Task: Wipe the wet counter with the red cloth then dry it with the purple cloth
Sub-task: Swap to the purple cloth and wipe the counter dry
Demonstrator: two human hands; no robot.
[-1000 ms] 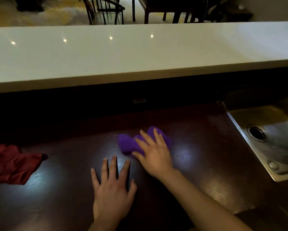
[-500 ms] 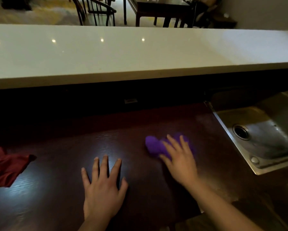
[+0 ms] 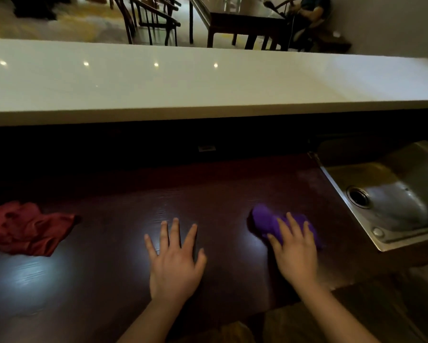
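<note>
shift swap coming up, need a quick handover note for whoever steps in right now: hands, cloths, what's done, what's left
Left hand: flat on the dark wood counter, fingers spread, holding nothing.
Right hand: pressing down on the purple cloth, which lies on the counter just short of the sink.
Red cloth: crumpled at the counter's left end, nobody touching it.
Done: the red-cloth wipe looks finished, since that cloth is set aside.
Left: finish drying with the purple cloth. Glare on the surface makes it hard to tell which patches are wet, so cover the whole counter, left end included.
</note>
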